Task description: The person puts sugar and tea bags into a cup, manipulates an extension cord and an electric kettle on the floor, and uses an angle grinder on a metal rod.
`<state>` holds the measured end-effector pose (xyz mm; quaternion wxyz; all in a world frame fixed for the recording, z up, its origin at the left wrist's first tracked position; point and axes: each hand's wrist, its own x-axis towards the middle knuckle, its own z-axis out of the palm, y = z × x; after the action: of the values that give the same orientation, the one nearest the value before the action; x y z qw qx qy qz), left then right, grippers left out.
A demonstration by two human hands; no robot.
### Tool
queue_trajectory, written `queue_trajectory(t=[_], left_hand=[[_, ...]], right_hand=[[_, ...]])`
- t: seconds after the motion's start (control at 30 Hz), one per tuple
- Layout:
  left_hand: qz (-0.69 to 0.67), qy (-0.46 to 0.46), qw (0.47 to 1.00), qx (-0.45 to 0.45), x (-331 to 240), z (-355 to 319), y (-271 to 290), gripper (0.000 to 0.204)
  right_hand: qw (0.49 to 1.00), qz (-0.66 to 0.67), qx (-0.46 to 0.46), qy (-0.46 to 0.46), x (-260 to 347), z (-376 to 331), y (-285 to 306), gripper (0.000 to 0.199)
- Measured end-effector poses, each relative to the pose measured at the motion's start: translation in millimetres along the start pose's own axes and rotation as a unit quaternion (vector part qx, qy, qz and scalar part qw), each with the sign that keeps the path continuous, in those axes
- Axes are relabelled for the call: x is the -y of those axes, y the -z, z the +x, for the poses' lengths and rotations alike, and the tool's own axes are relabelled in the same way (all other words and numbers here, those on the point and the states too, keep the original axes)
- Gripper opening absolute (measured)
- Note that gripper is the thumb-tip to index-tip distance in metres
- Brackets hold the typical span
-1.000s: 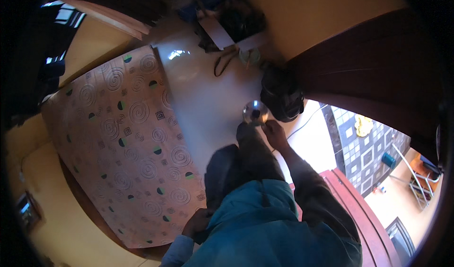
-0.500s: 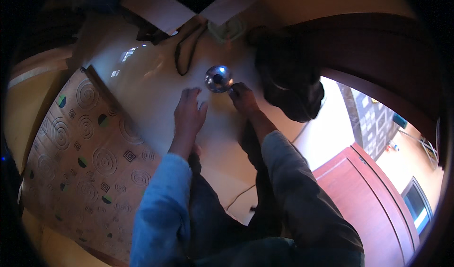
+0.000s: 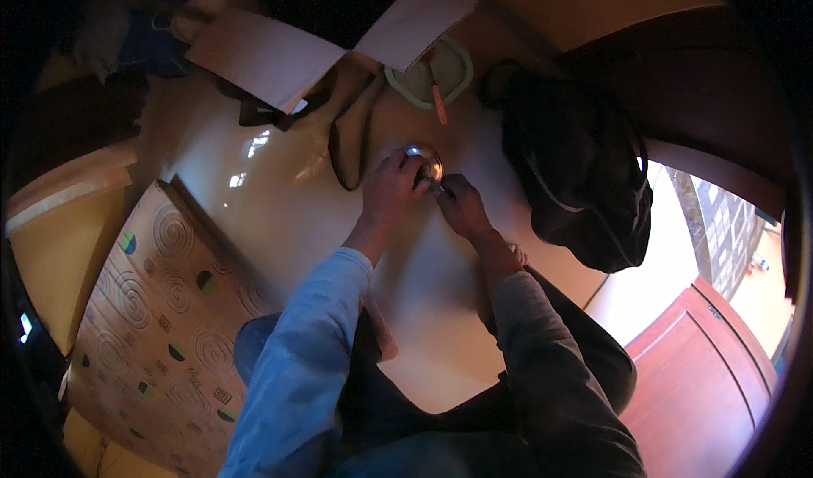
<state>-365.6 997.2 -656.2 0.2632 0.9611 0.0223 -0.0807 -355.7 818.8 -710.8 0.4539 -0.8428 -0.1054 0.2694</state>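
A small round piece of shiny metal (image 3: pixel 434 165) is between my two hands above the pale floor; I cannot make out its exact kind. My left hand (image 3: pixel 394 192) reaches over its left side, with the fingers curled onto it. At its lower right edge, my right hand (image 3: pixel 464 209) pinches it with closed fingers. The fingers cover part of the metal. Beyond them stands a pale green tray (image 3: pixel 467 61), and a thin thing with an orange handle (image 3: pixel 439 105) lies across its near rim.
A black bag (image 3: pixel 576 173) slumps at the right, near a reddish door (image 3: pixel 699 385) and a bright doorway. Open cardboard flaps (image 3: pixel 267 61) jut in at the far side. A dark strap (image 3: pixel 337 152) lies on the floor. Left is a patterned beige mat (image 3: pixel 161 309).
My left hand has moved from beside the metal piece onto it. My right hand stays at its edge. The view has shifted, bringing more of the tray and orange handle into sight.
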Motion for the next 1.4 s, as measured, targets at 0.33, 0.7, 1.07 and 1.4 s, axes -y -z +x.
queue_trajectory(t=[0.33, 0.7, 1.07, 1.4], left_hand=[[-0.151, 0.171, 0.917, -0.327, 40.7, 16.0, 31.7, 0.024], [-0.006, 0.256, 0.932, -0.258, 139.0, -2.9, -18.2, 0.033], [0.010, 0.224, 0.929, -0.296, 101.3, 26.0, -5.9, 0.036], [-0.173, 0.191, 0.949, -0.183, 45.5, 144.7, -25.4, 0.048]], right_hand=[[0.983, 0.063, -0.159, -0.072, 9.8, 15.5, 17.9, 0.031], [0.976, -0.098, -0.189, -0.039, 67.9, 118.9, 30.7, 0.025], [0.913, 0.173, -0.366, -0.058, 59.4, 120.2, 50.5, 0.030], [0.934, -0.060, -0.350, -0.033, 13.6, 184.0, 68.7, 0.041]])
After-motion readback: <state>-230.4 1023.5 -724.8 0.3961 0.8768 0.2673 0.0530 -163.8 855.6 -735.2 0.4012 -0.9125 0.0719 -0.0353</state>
